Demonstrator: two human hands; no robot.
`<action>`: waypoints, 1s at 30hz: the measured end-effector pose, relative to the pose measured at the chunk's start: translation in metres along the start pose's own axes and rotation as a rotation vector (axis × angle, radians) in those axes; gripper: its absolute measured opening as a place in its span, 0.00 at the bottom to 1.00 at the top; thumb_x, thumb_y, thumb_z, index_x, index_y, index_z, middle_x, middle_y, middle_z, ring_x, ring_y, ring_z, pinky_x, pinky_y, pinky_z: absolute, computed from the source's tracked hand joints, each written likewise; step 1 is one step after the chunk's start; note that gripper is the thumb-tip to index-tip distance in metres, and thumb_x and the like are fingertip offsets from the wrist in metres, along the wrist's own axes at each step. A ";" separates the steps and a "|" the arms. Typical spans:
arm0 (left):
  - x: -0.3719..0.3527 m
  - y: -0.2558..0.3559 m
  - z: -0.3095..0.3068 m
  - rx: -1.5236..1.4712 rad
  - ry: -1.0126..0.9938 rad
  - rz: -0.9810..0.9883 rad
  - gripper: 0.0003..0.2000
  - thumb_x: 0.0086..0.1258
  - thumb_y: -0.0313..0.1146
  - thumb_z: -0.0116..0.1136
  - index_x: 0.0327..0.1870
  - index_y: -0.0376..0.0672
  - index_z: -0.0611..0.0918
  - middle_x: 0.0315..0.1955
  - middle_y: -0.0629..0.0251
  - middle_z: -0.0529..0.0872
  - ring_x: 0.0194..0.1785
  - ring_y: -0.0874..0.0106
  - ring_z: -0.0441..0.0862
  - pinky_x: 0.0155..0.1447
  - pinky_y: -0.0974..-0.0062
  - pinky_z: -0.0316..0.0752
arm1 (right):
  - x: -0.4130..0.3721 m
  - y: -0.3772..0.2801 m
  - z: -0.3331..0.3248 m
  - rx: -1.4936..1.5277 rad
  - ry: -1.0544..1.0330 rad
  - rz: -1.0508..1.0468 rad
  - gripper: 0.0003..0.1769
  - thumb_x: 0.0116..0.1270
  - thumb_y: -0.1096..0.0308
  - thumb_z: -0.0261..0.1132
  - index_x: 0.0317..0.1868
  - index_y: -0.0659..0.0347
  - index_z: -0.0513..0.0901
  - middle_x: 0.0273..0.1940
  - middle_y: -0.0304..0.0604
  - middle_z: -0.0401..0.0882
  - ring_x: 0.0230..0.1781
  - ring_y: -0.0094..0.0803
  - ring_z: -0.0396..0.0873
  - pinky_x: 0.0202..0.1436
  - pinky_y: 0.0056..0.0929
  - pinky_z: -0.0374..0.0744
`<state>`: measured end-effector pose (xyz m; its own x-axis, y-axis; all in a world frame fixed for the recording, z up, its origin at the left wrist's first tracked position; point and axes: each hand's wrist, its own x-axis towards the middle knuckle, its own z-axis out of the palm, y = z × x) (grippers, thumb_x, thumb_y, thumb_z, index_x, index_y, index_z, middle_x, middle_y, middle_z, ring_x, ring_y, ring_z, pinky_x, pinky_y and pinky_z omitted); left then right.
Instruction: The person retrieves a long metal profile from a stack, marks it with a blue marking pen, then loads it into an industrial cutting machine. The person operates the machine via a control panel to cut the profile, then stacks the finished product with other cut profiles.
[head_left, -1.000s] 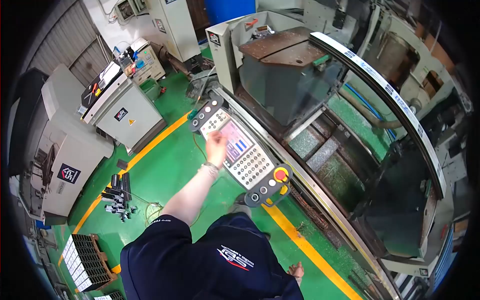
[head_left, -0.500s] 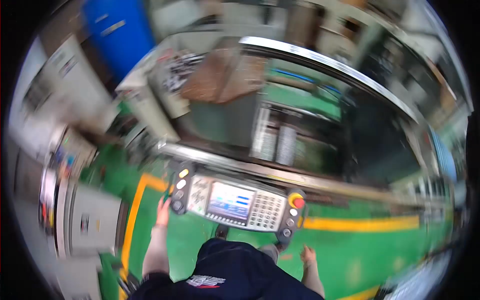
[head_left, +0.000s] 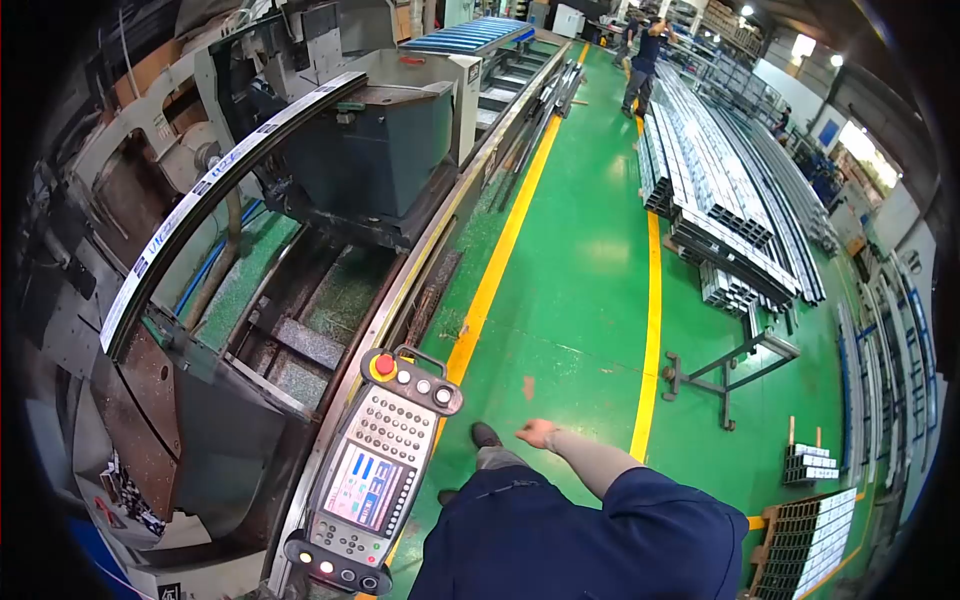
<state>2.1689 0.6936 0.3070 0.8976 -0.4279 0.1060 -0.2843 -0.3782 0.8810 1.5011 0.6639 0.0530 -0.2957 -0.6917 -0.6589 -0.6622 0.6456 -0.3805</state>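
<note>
My right hand (head_left: 538,432) hangs beside my body above the green floor, its fingers loosely bent and a little apart, with nothing seen in it. My left hand is out of view. Nearest on the left is a machine control panel (head_left: 372,470) with a lit screen (head_left: 366,487), rows of keys and round buttons at both ends. A red emergency stop button (head_left: 384,365) on a yellow base sits at its far end. Neither hand touches the panel in this view.
A long machine (head_left: 330,350) with a metal rail runs along the left. Yellow lines (head_left: 500,262) edge a green walkway (head_left: 570,290). Stacked metal profiles (head_left: 715,190) lie right, near a wheeled stand (head_left: 735,365) and a pallet (head_left: 805,545). A person (head_left: 645,65) stands far ahead.
My view has swung right, from facing the machine to looking along the walkway. The panel now lies to my left. My left hand, earlier beside the panel's left end, has left the view.
</note>
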 end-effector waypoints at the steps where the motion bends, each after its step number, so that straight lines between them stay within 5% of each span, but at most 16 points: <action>1: 0.031 0.027 0.004 -0.164 -0.109 -0.025 0.31 0.74 0.53 0.55 0.68 0.37 0.71 0.54 0.51 0.81 0.51 0.59 0.81 0.56 0.60 0.77 | -0.015 0.023 0.003 -0.020 0.021 0.069 0.33 0.64 0.37 0.60 0.52 0.59 0.86 0.52 0.56 0.85 0.55 0.52 0.81 0.63 0.43 0.77; 3: 0.084 0.070 0.011 -0.408 -0.302 -0.103 0.33 0.75 0.56 0.53 0.69 0.38 0.70 0.55 0.53 0.80 0.52 0.61 0.81 0.56 0.61 0.77 | -0.026 0.066 0.005 -0.104 -0.066 0.177 0.35 0.64 0.35 0.58 0.49 0.62 0.86 0.49 0.58 0.85 0.53 0.52 0.83 0.57 0.46 0.78; 5: 0.113 0.108 0.022 -0.500 -0.419 -0.166 0.34 0.75 0.59 0.51 0.71 0.40 0.69 0.56 0.56 0.79 0.53 0.63 0.80 0.57 0.63 0.77 | -0.034 0.091 0.011 -0.047 -0.056 0.202 0.33 0.65 0.37 0.61 0.40 0.66 0.86 0.36 0.53 0.87 0.40 0.40 0.86 0.45 0.40 0.82; 6: 0.147 0.101 0.036 -0.564 -0.533 -0.159 0.33 0.75 0.58 0.53 0.68 0.39 0.69 0.49 0.59 0.81 0.53 0.66 0.79 0.61 0.63 0.74 | 0.028 0.174 0.062 -0.057 0.081 0.110 0.29 0.66 0.42 0.65 0.44 0.65 0.85 0.33 0.49 0.86 0.36 0.35 0.85 0.39 0.39 0.82; 8: 0.156 0.158 0.071 -0.579 -0.444 -0.215 0.23 0.75 0.56 0.54 0.45 0.40 0.75 0.27 0.64 0.80 0.27 0.69 0.79 0.37 0.66 0.81 | 0.000 0.136 0.033 0.219 -0.076 0.264 0.26 0.67 0.49 0.66 0.53 0.64 0.82 0.37 0.44 0.86 0.36 0.35 0.85 0.36 0.38 0.82; 9: 0.171 0.166 0.084 -0.503 -0.440 -0.186 0.23 0.75 0.56 0.54 0.44 0.41 0.74 0.27 0.63 0.79 0.24 0.70 0.78 0.31 0.67 0.80 | -0.025 0.102 0.020 0.321 -0.090 0.327 0.26 0.68 0.50 0.66 0.55 0.63 0.81 0.39 0.43 0.86 0.36 0.35 0.85 0.36 0.37 0.82; 18: 0.213 0.185 0.137 -0.383 -0.688 -0.233 0.22 0.73 0.58 0.56 0.35 0.46 0.73 0.21 0.68 0.77 0.21 0.74 0.76 0.26 0.72 0.75 | -0.022 0.023 0.024 0.405 0.012 0.041 0.25 0.67 0.52 0.67 0.54 0.66 0.83 0.41 0.44 0.87 0.37 0.31 0.85 0.42 0.32 0.82; 22: 0.213 0.178 0.137 -0.362 -0.634 -0.228 0.24 0.73 0.61 0.55 0.37 0.45 0.74 0.23 0.67 0.78 0.21 0.72 0.78 0.26 0.71 0.77 | -0.019 0.014 0.011 0.295 0.124 -0.048 0.25 0.66 0.53 0.68 0.51 0.69 0.84 0.41 0.48 0.88 0.38 0.30 0.86 0.46 0.31 0.82; 30: 0.220 0.154 0.137 -0.346 -0.601 -0.213 0.26 0.72 0.62 0.54 0.38 0.44 0.74 0.25 0.66 0.78 0.23 0.71 0.78 0.28 0.69 0.79 | -0.012 -0.074 -0.042 0.707 0.204 -0.254 0.22 0.69 0.60 0.67 0.51 0.73 0.82 0.43 0.50 0.87 0.40 0.31 0.85 0.45 0.29 0.82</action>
<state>2.2762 0.4290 0.4032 0.5528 -0.7891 -0.2680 0.0883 -0.2643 0.9604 1.5249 0.6110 0.1162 -0.3601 -0.8475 -0.3899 -0.1501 0.4651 -0.8724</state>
